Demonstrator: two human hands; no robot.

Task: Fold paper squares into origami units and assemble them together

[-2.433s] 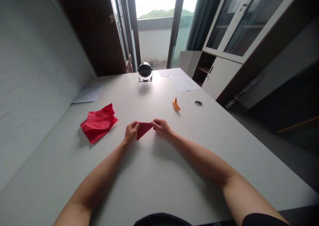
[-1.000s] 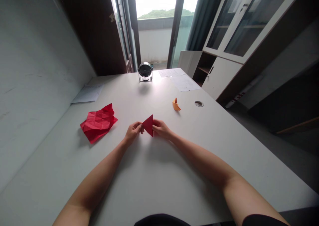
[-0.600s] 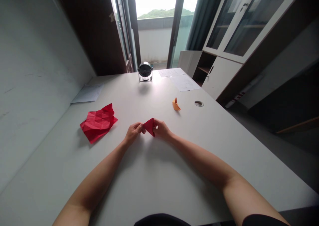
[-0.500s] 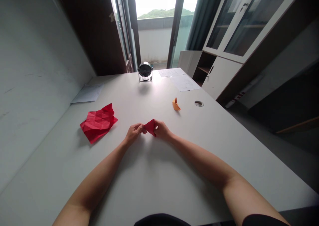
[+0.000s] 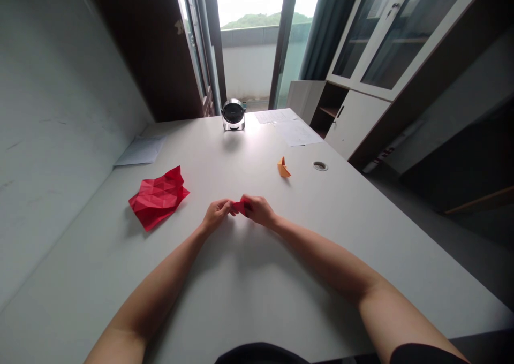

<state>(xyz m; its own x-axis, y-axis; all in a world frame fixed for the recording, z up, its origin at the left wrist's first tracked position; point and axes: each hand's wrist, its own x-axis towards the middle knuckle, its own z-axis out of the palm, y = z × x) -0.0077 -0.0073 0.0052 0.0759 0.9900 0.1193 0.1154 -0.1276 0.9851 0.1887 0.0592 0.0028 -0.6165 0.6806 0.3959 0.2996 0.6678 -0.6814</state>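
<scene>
Between my two hands is a small folded red paper (image 5: 239, 207), held just above the white table. My left hand (image 5: 218, 213) pinches its left tip between thumb and fingers. On the other side, my right hand (image 5: 258, 210) grips the wide end and covers much of it, so the full shape of the fold is hidden. Left of my hands lies a larger creased sheet of red paper (image 5: 158, 197), partly opened out with raised edges. A small orange folded paper figure (image 5: 283, 167) stands beyond my right hand.
A round black-and-silver device on a stand (image 5: 233, 115) is at the table's far edge. White papers (image 5: 297, 131) lie at the back right, another white sheet (image 5: 141, 150) by the left wall. A round cable hole (image 5: 320, 166) is set near the right edge.
My right hand has shifted slightly left and closed further over the red paper's wide end, so less of the paper shows. My left hand keeps its pinch.
</scene>
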